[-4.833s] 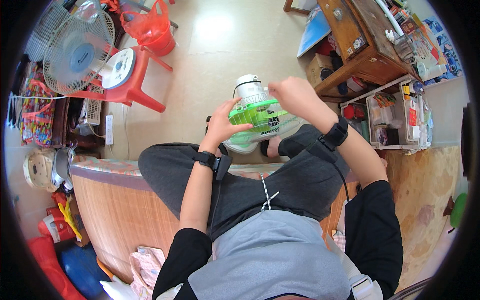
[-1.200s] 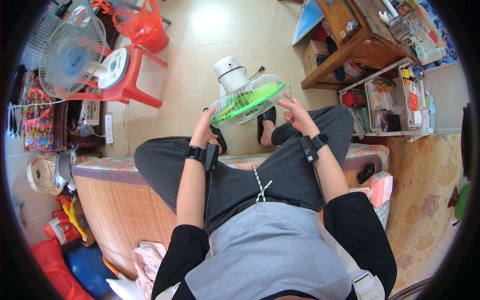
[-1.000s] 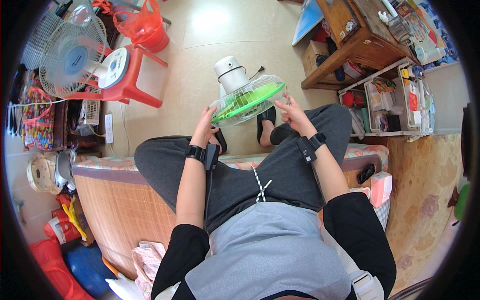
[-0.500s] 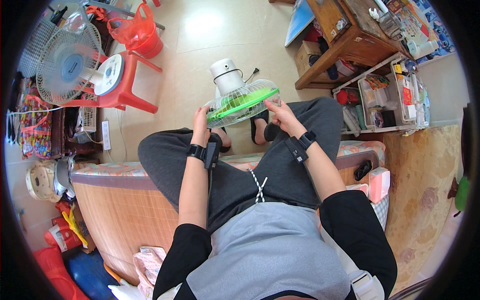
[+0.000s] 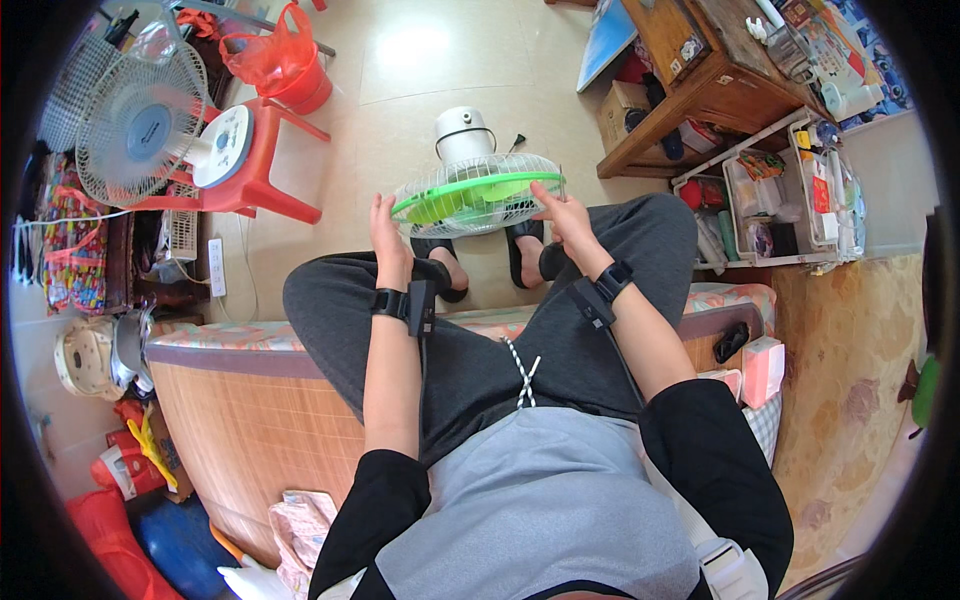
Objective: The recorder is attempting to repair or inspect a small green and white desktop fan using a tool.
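Note:
An electric fan with a white wire cage, a bright green rim band and green blades is in front of my knees. Its white motor housing points away from me, with a dark cord around it. My right hand grips the cage's right edge, thumb on top of the green band. At the left edge, my left hand has its fingers stretched out beside the rim; whether they touch it, I cannot tell. The fan's stand is hidden behind the cage.
A second white fan rests on a red plastic stool at the left, near a red bucket. A power strip lies below. To the right stand a wooden desk and a white rack. I sit on a mat-covered bed.
The fan's head has turned, so its green band lies more level and the cage looks wider. My left hand has loosened from the rim and straightened its fingers; my right hand stays on the edge.

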### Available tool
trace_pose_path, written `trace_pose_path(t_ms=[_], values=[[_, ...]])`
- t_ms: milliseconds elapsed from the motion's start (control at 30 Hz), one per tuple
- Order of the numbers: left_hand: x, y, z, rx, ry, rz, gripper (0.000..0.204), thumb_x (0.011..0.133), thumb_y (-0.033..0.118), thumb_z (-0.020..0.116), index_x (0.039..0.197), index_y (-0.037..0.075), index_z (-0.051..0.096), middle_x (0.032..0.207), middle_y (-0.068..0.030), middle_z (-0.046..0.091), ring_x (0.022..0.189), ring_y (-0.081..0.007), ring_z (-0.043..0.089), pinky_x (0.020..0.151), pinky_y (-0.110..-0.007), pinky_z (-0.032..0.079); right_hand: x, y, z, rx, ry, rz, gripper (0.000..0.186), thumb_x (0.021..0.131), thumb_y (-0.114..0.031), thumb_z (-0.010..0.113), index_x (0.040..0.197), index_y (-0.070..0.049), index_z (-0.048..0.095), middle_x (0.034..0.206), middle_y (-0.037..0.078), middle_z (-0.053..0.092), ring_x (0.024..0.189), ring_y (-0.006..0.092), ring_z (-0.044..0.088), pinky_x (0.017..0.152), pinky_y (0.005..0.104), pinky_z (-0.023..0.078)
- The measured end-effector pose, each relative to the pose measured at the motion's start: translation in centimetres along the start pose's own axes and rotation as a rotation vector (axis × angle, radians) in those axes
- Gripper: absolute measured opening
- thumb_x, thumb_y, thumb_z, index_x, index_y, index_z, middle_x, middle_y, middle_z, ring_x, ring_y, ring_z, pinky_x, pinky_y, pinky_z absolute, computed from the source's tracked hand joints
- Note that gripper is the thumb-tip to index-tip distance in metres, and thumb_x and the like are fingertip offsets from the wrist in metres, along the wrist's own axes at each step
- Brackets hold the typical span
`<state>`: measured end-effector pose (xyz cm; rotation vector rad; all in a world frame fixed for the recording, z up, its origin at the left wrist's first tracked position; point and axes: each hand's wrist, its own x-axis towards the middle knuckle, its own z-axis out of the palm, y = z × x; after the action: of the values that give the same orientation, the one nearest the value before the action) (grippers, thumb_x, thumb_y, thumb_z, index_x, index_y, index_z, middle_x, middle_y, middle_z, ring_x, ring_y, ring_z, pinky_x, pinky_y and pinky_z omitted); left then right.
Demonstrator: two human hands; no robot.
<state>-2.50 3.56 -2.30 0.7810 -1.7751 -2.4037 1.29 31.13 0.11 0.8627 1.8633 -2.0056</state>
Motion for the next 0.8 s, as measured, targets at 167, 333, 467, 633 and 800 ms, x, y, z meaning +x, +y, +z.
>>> trace_pose_path(t_ms=[167, 333, 467, 633, 800], values=[[-1.1, 1.6, 0.5, -0.105, -0.033, 0.037, 0.062, 0.082, 0.029, 0.056, 0.137, 0.009, 0.034, 0.131, -0.0088, 0.043, 0.112, -0.0207, 0.038, 0.096, -0.033, 0.022, 0.3, -0.7, -0.3, 0.181, -0.022, 0.009, 0.051, 0.074, -0.047, 0.07, 0.084, 0.0, 0.054, 0.072, 0.017, 0.062, 0.034, 0.0049, 0.032, 0.032, 0.0199, 0.023], [-0.7, 1.6, 0.6, -0.138, -0.044, 0.023, 0.061, 0.082, 0.029, 0.055, 0.137, 0.011, 0.036, 0.13, -0.0088, 0.043, 0.108, -0.0196, 0.039, 0.094, -0.033, 0.022, 0.3, -1.0, -1.1, 0.287, -0.095, -0.013, 0.041, 0.078, -0.04, 0.068, 0.091, -0.004, 0.053, 0.076, 0.015, 0.062, 0.035, 0.004, 0.029, 0.034, 0.0183, 0.023], [0.7, 0.3, 0.2, -0.036, -0.045, -0.012, 0.056, 0.08, 0.024, 0.059, 0.13, 0.004, 0.044, 0.124, -0.011, 0.049, 0.102, -0.0179, 0.045, 0.089, -0.029, 0.031, 0.1, -0.6, -1.6, 0.334, -0.179, -0.001, 0.04, 0.08, -0.032, 0.068, 0.105, -0.008, 0.048, 0.079, 0.011, 0.06, 0.04, 0.0028, 0.029, 0.038, 0.0186, 0.025], [0.6, 0.0, 0.1, 0.186, -0.077, -0.229, 0.033, 0.081, 0.019, 0.058, 0.112, 0.008, 0.059, 0.11, -0.0067, 0.055, 0.093, -0.0145, 0.048, 0.071, -0.026, 0.034, -0.2, 0.3, -1.8, 0.294, -0.096, 0.086, 0.042, 0.079, -0.028, 0.07, 0.107, -0.009, 0.044, 0.081, 0.009, 0.057, 0.044, 0.0027, 0.029, 0.039, 0.0186, 0.025], [0.8, -0.8, -0.9, 0.118, -0.23, -0.332, 0.044, 0.083, 0.026, 0.056, 0.123, 0.008, 0.05, 0.127, -0.0118, 0.045, 0.115, -0.0255, 0.039, 0.092, -0.044, 0.031, 0.0, 1.3, -2.0, 0.317, -0.128, 0.162, 0.035, 0.082, -0.029, 0.066, 0.106, -0.012, 0.046, 0.095, 0.013, 0.057, 0.045, 0.0013, 0.028, 0.038, 0.0157, 0.026]])
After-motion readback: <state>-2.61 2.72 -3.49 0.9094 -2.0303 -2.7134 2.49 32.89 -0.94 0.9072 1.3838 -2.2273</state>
